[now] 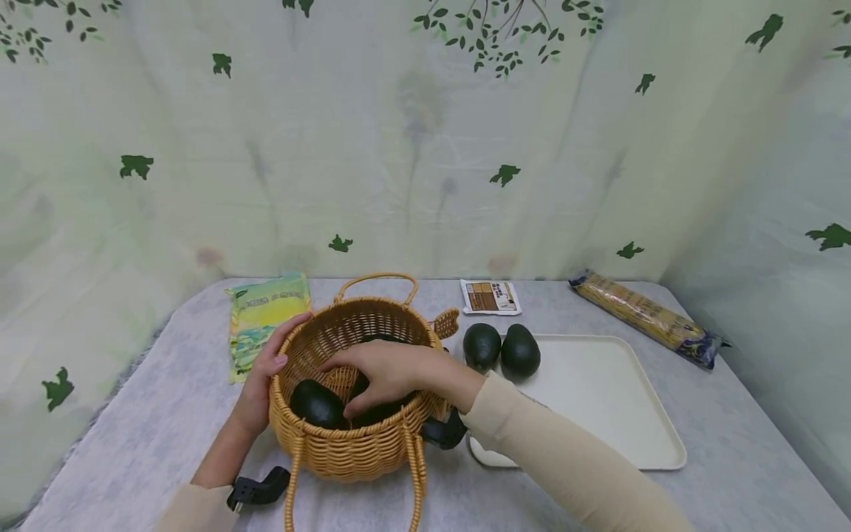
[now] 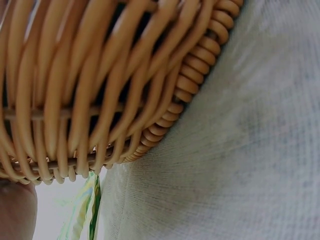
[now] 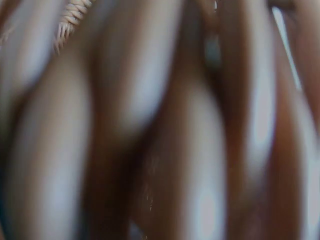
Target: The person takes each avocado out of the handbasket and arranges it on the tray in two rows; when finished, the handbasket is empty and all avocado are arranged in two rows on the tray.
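In the head view, a wicker basket with looped handles stands on the table. My left hand holds its left side, thumb at the rim; the left wrist view shows the woven wall close up. My right hand reaches inside the basket, thumb and fingers around a dark avocado that the hand partly covers. Left of it in the basket lies another avocado. Blurred wicker strands fill the right wrist view and hide the right hand's fingers.
Two avocados sit at the upper left of a white tray, right of the basket. A green-yellow packet lies behind left, a small brown-white packet at the back, and a long noodle-like pack at the back right.
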The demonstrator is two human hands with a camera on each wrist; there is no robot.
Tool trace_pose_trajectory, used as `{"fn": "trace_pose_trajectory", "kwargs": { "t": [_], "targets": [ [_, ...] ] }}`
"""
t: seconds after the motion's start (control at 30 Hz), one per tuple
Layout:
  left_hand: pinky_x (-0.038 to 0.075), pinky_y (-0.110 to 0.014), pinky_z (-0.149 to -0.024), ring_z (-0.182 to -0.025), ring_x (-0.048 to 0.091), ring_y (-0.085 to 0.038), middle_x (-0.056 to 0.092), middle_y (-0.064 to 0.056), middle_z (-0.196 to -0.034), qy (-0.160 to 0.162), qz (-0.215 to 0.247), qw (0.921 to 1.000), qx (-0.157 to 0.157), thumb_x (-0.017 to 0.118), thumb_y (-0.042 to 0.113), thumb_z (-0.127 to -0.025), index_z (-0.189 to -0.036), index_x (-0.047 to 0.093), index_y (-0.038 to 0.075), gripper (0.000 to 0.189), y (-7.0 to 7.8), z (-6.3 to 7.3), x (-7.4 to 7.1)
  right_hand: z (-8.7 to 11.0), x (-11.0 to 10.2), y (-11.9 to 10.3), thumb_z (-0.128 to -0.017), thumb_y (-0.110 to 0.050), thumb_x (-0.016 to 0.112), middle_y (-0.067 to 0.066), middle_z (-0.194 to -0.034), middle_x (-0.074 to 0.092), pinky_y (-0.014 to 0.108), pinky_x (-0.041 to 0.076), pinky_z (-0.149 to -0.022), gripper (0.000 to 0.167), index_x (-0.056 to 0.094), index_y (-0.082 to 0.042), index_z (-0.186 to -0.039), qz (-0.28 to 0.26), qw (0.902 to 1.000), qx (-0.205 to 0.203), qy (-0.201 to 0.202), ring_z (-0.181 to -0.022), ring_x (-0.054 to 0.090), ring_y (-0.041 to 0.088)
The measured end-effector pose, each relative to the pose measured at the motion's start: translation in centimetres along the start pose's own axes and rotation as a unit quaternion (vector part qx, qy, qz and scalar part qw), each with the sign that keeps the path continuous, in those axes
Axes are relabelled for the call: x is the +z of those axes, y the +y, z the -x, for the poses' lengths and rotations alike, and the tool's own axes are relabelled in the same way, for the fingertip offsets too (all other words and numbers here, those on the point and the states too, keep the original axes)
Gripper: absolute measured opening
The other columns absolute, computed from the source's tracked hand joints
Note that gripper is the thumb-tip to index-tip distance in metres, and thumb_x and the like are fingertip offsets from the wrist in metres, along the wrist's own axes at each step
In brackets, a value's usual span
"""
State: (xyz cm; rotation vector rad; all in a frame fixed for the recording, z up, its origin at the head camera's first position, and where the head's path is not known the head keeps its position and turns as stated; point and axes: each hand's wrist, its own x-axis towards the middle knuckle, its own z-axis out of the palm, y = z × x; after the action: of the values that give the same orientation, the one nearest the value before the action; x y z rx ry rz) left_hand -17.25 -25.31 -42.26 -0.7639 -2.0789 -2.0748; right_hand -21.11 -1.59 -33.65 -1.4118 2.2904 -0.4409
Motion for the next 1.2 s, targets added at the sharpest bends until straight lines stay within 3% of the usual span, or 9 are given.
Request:
{"fn": "trace_pose_trajectory", "kwargs": {
  "t": [0.1, 0.53, 0.67, 0.87, 1.2],
  "targets": [
    [0.048, -0.028, -0.104, -0.141, 0.043, -0.022, 0.036, -0.003, -0.158, 0.005, -0.002, 1.0000, -0.004, 0.024, 0.018, -0.104, -0.162, 0.028, 0.008, 0.059, 0.05, -0.05, 0.17, 0.16, 0.02, 0.08, -0.092, -0.033, 0.078, -0.001, -0.153, 0.053, 0.028, 0.040, -0.113, 0.071, 0.048, -0.017, -0.154, -0.001, 0.9997, 0.024, 0.005, -0.140, 0.050, 0.014],
    [0.046, -0.027, -0.105, -0.141, 0.042, -0.021, 0.036, -0.003, -0.158, 0.015, -0.004, 0.9998, -0.014, 0.024, 0.019, -0.104, -0.161, 0.030, 0.008, 0.059, 0.23, 0.06, 0.26, 0.27, 0.08, -0.08, -0.087, -0.027, 0.084, -0.002, -0.152, 0.054, 0.027, 0.041, -0.111, 0.077, 0.047, -0.019, -0.155, -0.007, 0.9991, 0.039, -0.014, -0.139, 0.051, 0.014],
    [0.046, -0.027, -0.105, -0.142, 0.042, -0.022, 0.036, -0.004, -0.158, 0.016, -0.004, 0.9998, -0.015, 0.024, 0.019, -0.104, -0.161, 0.030, 0.008, 0.059, 0.25, 0.05, 0.26, 0.41, 0.08, -0.10, -0.091, -0.030, 0.080, -0.002, -0.147, 0.058, 0.025, 0.045, -0.105, 0.070, 0.050, -0.018, -0.152, 0.001, 0.9988, 0.042, -0.024, -0.132, 0.057, 0.014],
    [0.045, -0.027, -0.105, -0.141, 0.041, -0.022, 0.037, -0.004, -0.158, 0.023, -0.012, 0.9994, -0.023, 0.025, 0.021, -0.104, -0.161, 0.031, 0.009, 0.059, 0.25, 0.06, 0.24, 0.30, 0.09, -0.03, -0.092, -0.030, 0.079, -0.002, -0.127, 0.070, 0.018, 0.048, -0.092, 0.053, 0.062, -0.015, -0.140, 0.005, 0.9991, 0.030, -0.029, -0.114, 0.065, 0.008],
    [0.043, -0.025, -0.107, -0.142, 0.040, -0.022, 0.037, -0.004, -0.157, 0.024, -0.013, 0.9994, -0.020, 0.024, 0.021, -0.103, -0.161, 0.031, 0.008, 0.059, 0.31, 0.06, 0.36, 0.35, 0.12, 0.09, -0.091, -0.029, 0.080, -0.010, -0.114, 0.072, 0.016, 0.047, -0.085, 0.034, 0.074, -0.019, -0.122, 0.024, 0.9995, -0.004, -0.017, -0.103, 0.065, 0.003]
  ]
}}
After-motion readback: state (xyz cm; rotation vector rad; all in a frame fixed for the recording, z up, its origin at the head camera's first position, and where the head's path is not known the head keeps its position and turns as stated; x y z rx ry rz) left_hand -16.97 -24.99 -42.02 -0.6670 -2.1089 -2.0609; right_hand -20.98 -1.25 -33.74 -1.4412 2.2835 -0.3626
